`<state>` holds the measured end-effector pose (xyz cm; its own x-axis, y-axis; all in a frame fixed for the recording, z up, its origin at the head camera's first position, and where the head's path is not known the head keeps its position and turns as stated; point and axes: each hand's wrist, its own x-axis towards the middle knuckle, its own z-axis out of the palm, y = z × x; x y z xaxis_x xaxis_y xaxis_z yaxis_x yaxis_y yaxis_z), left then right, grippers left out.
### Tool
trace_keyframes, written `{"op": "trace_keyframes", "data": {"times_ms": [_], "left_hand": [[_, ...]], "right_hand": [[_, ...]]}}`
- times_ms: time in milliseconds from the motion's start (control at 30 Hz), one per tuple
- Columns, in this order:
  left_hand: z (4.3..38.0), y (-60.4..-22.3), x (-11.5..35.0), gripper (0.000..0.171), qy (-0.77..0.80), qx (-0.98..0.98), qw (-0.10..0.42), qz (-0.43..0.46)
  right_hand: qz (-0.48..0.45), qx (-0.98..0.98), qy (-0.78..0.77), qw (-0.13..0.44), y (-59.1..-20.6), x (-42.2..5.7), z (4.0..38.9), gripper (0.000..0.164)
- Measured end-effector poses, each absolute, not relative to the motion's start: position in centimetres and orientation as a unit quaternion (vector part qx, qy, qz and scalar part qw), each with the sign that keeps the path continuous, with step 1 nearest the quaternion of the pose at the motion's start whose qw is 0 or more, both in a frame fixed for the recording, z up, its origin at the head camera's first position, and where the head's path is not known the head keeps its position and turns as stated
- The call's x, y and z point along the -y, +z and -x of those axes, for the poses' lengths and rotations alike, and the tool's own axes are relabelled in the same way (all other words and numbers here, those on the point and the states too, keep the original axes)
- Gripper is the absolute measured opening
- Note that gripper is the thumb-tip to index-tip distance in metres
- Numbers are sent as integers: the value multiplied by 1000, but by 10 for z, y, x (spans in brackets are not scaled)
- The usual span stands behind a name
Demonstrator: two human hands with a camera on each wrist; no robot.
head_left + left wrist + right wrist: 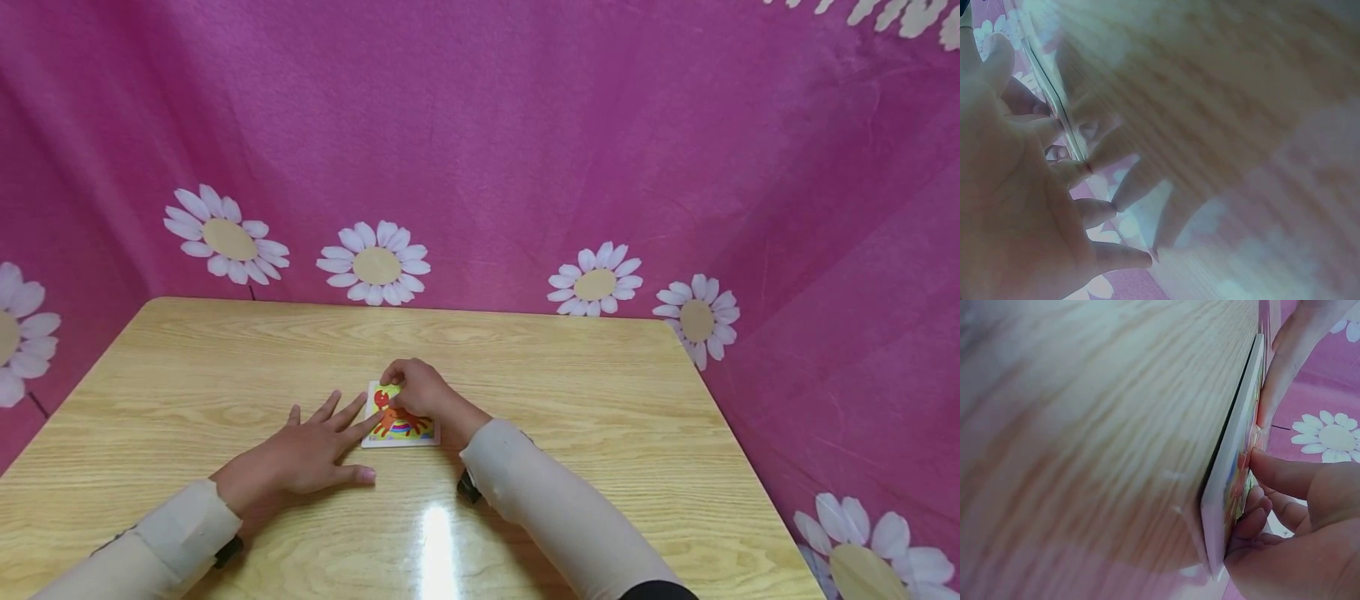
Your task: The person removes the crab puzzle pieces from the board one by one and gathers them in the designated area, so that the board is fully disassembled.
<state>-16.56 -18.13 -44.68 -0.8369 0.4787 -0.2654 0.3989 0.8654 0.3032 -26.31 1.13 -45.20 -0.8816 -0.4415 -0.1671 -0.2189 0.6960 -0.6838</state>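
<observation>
A small flat white-rimmed picture puzzle with an orange-red crab, a rainbow and a yellow ground lies on the wooden table. My left hand is spread from its left side, the index fingertip on the picture and the thumb out over the table. From the upper right, my right hand reaches over the puzzle with curled fingers. Its thumb and finger pinch at a puzzle piece near the crab's claw; the piece is largely hidden. In the right wrist view, the puzzle's pale side edge shows its thickness.
The light wooden table extends around both hands, with a bright reflection near its front. Behind and beside it hangs a pink cloth printed with white daisies. Dark bands sit at both wrists.
</observation>
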Motion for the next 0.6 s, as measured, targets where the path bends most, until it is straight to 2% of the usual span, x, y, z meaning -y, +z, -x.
{"op": "trace_keyframes", "data": {"times_ms": [400, 600], "left_hand": [[166, -447, 182, 90, 120, -950, 169, -231], [165, -446, 182, 91, 123, -950, 172, -232]], "right_hand": [[173, -896, -376, 163, -450, -13, 261, 31], [148, -884, -406, 180, -450, -16, 261, 21]]}}
